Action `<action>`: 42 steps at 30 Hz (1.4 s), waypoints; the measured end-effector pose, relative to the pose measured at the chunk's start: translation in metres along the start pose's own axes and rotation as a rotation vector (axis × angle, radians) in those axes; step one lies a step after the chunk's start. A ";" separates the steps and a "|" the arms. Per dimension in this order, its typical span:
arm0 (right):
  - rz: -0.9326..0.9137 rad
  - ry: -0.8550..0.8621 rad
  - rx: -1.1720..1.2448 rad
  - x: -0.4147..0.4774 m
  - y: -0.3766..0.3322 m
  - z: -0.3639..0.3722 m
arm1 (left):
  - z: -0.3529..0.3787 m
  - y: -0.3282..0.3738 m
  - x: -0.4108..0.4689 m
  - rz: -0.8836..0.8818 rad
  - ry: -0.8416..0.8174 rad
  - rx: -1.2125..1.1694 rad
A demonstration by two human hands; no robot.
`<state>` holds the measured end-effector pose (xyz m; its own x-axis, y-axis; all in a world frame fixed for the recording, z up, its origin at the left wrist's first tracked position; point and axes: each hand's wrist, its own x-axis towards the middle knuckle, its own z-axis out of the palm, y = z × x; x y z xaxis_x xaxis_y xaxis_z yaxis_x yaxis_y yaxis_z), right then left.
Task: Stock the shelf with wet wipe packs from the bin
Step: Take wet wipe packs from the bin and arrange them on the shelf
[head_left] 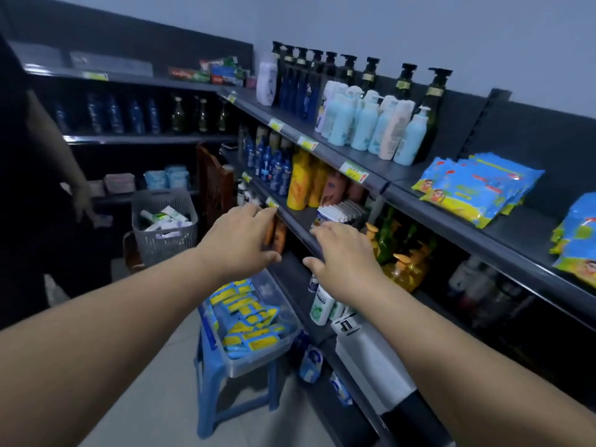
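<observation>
A clear plastic bin (283, 321) holds several blue-and-yellow wet wipe packs (250, 321) and rests on a blue plastic stool (209, 379) below my hands. More wet wipe packs (474, 188) lie stacked on the top shelf (451, 201) at the right, with another stack (577, 240) at the frame's right edge. My left hand (238, 240) hovers above the bin, fingers spread, holding nothing. My right hand (342, 256) is beside it near the middle shelf's front edge, fingers apart and empty.
Pump bottles (364, 124) and lotions fill the top shelf's left part. Orange and blue bottles (300, 182) stand on the middle shelf. A grey basket (164, 221) of tubes sits at the left. Another person in dark clothes (42, 195) stands at the far left.
</observation>
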<state>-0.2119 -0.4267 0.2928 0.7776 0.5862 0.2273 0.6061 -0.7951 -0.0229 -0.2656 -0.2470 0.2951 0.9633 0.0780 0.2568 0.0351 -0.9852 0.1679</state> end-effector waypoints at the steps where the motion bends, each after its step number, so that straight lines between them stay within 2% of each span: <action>1: -0.006 -0.016 0.009 0.004 -0.004 0.006 | 0.005 -0.008 -0.001 -0.016 -0.007 -0.005; 11: -0.077 -0.180 0.100 0.069 -0.010 0.081 | 0.063 -0.070 0.025 -0.167 -0.140 -0.016; 22: -0.098 -0.354 0.180 0.169 0.023 0.199 | 0.163 -0.126 0.110 -0.304 -0.313 -0.007; 32: -0.063 -0.533 0.222 0.206 0.037 0.306 | 0.270 -0.171 0.148 -0.287 -0.474 -0.027; 42: 0.061 -0.572 0.262 0.224 0.022 0.438 | 0.398 -0.234 0.170 -0.184 -0.638 -0.007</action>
<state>0.0488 -0.2444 -0.0827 0.7344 0.5893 -0.3368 0.5226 -0.8075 -0.2736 -0.0041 -0.0641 -0.0794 0.9104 0.1367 -0.3904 0.2141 -0.9633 0.1621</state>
